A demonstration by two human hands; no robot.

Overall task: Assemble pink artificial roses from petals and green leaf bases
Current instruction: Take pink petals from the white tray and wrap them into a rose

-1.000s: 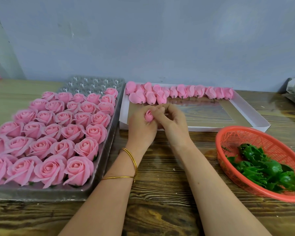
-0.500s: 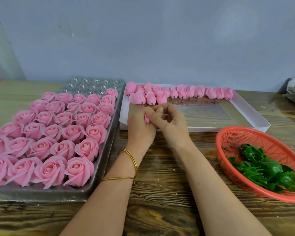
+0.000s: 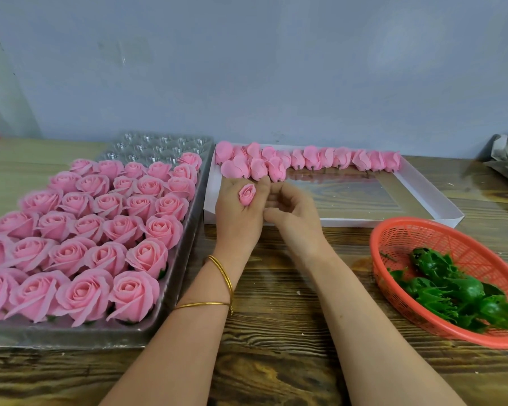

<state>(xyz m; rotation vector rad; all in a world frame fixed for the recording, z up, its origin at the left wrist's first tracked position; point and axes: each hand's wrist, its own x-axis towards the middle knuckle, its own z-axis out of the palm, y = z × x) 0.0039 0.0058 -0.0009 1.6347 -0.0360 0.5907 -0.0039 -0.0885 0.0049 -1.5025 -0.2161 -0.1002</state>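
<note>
- Your left hand (image 3: 238,221) holds a small pink bud (image 3: 247,194) in its fingers, with the rolled top turned up toward you. I'd judge that's so you can check the wrap before building on it.
- Left grip: narrow, holding the bud.
- Right hand (image 3: 294,218) grip: fingers loosely curled just beside the bud, nothing visible in it.
- Both hands sit over the near edge of the white box (image 3: 428,200), close to the petal pieces (image 3: 320,158) lined along its far wall. That probably keeps the reach for the next piece short.
- The green leaf bases (image 3: 452,291) lie in the orange basket (image 3: 393,238) on your right, well apart from the hands. The base step looks not yet started for this bud.
- Finished roses (image 3: 85,235) fill the near rows of the clear tray (image 3: 185,259) on your left, on the desk (image 3: 276,332).
- Versus a second ago:
  - The bud was mostly hidden between the fingertips of both hands.
  - Now your right fingers have come off it and the whole bud shows.
  - Tray, box and basket are unchanged.
</note>
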